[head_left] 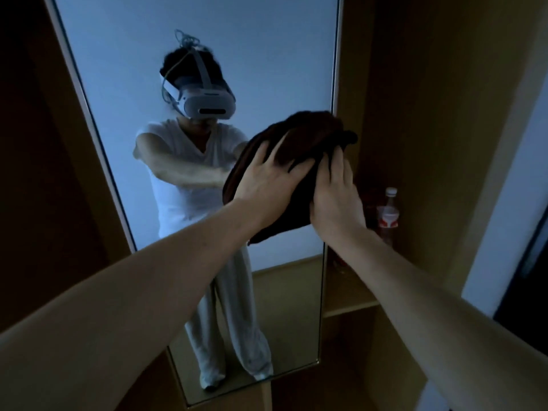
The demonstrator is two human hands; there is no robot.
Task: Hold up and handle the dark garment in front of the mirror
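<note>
A bottle [388, 213] stands on the shelf [350, 307] right of the mirror [124, 84].

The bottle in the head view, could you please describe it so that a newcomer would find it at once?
Start at the tall mirror and look right, to the wooden shelf unit beside it. The bottle stands upright there, just right of the right hand gripping the dark cloth. Its white cap and red-and-white label set it apart.
</note>
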